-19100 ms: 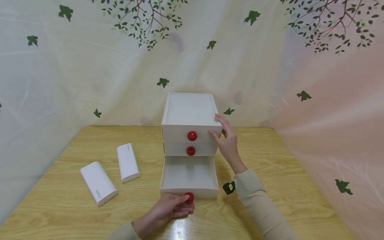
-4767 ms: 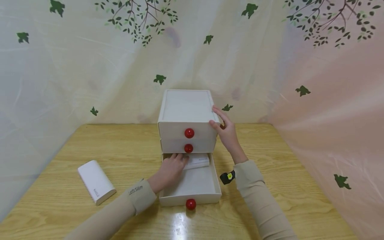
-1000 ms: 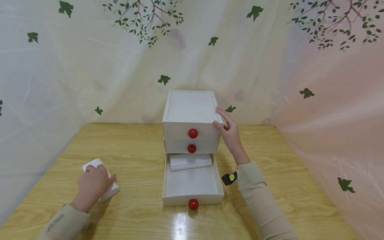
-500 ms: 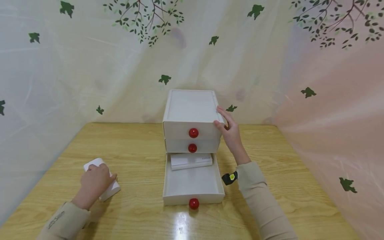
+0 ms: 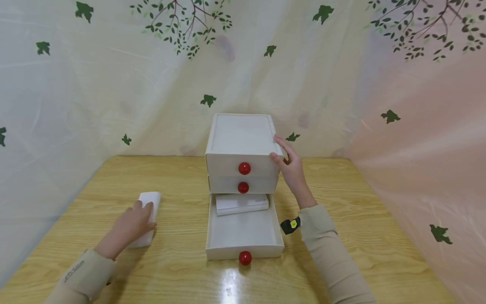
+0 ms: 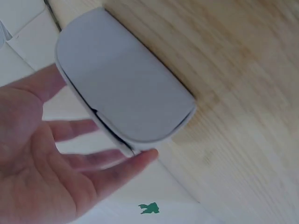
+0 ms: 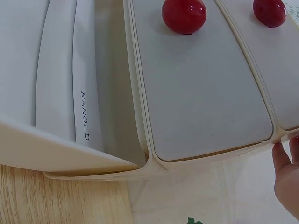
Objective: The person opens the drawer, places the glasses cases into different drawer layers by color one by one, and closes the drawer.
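My left hand (image 5: 130,228) grips a white glasses case (image 5: 152,198) by its sides at the table's left. In the left wrist view the glasses case (image 6: 126,79) shows its rounded end and a seam, thumb on one side and fingers on the other. Whether it touches the table I cannot tell. A white drawer unit (image 5: 243,134) stands at centre, its bottom drawer (image 5: 228,252) pulled out. Another white case (image 5: 241,205), marked KANOLD in the right wrist view, lies across the back of that drawer. My right hand (image 5: 294,175) rests at the unit's upper right front corner.
Two upper drawers are closed, with red knobs (image 5: 244,168) on their fronts. The bottom drawer's red knob (image 5: 245,258) juts toward me. A black device (image 5: 290,226) is by my right cuff. Leaf-patterned sheeting (image 5: 163,105) hangs behind the wooden table (image 5: 182,274).
The bottom drawer, bare earlier, has one case in it now. My left hand has since moved to the other case, shifting it right and turning it. My right hand stays put.
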{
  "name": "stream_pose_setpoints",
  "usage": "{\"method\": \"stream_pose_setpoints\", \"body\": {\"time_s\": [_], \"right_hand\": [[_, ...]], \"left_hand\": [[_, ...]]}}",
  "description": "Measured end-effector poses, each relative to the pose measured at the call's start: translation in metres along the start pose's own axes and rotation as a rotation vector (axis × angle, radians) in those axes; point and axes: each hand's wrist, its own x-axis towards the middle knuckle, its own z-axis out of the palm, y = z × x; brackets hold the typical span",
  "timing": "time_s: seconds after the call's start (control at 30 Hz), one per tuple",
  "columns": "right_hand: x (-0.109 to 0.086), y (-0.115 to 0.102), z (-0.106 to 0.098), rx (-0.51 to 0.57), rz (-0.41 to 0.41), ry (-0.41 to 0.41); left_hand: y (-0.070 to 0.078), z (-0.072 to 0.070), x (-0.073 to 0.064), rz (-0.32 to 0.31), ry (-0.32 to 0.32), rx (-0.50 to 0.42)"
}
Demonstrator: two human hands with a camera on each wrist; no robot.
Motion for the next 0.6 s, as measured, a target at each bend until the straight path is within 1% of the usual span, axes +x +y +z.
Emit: {"method": "stream_pose_setpoints", "body": {"time_s": [0.1, 0.17, 0.23, 0.33, 0.47, 0.53, 0.6], "right_hand": [[-0.0007, -0.0003, 0.0001, -0.009, -0.001, 0.003], [-0.0006, -0.0008, 0.0001, -0.012, -0.003, 0.004], [-0.0005, -0.0011, 0.0003, -0.015, -0.004, 0.006], [-0.0005, -0.0016, 0.0007, -0.017, -0.005, 0.008], [-0.0008, -0.0019, 0.001, -0.018, -0.005, 0.01], [-0.0011, -0.0022, 0.0011, -0.015, -0.006, 0.01], [-0.0013, -0.0022, 0.001, -0.015, -0.005, 0.01]], "left_hand": [[-0.0021, 0.0021, 0.0035, 0.101, -0.023, -0.025], [-0.003, 0.003, 0.0054, 0.156, -0.046, -0.043], [-0.0029, 0.0036, 0.0066, 0.186, -0.068, -0.072], [-0.001, 0.0039, 0.0069, 0.234, -0.079, -0.12], [0.0015, 0.0035, 0.0079, 0.327, -0.069, -0.156], [0.0027, 0.0026, 0.0089, 0.367, -0.08, -0.17], [0.0046, 0.0002, 0.0096, 0.39, -0.103, -0.185]]}}
